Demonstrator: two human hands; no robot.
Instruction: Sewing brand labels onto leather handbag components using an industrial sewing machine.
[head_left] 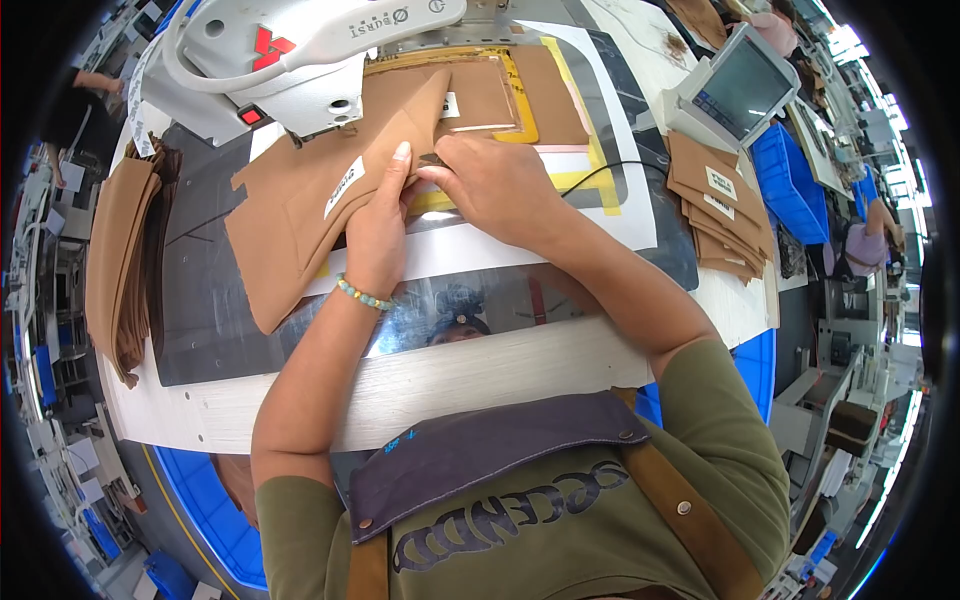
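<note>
A brown fabric piece [285, 215] with a white label lies folded over a flat template under the sewing machine [270, 60]. My left hand [380, 225] holds its folded edge, thumb on top and fingers beneath. Close beside it, my right hand [495, 185] pinches the fabric's edge between thumb and bent fingers; a small dark bit shows at the pinch and I cannot make out what it is. Beyond my hands, a yellow-edged template frame [525, 110] lies over more brown fabric [555, 95] on a white sheet bordered with yellow tape.
Brown pieces hang in a stack [120, 260] at the table's left edge. Another labelled stack [715, 205] lies at right, below a screen [745, 85]. A black cable [615, 165] crosses near my right hand. Blue bins [790, 180] stand beyond the table; other people work farther off.
</note>
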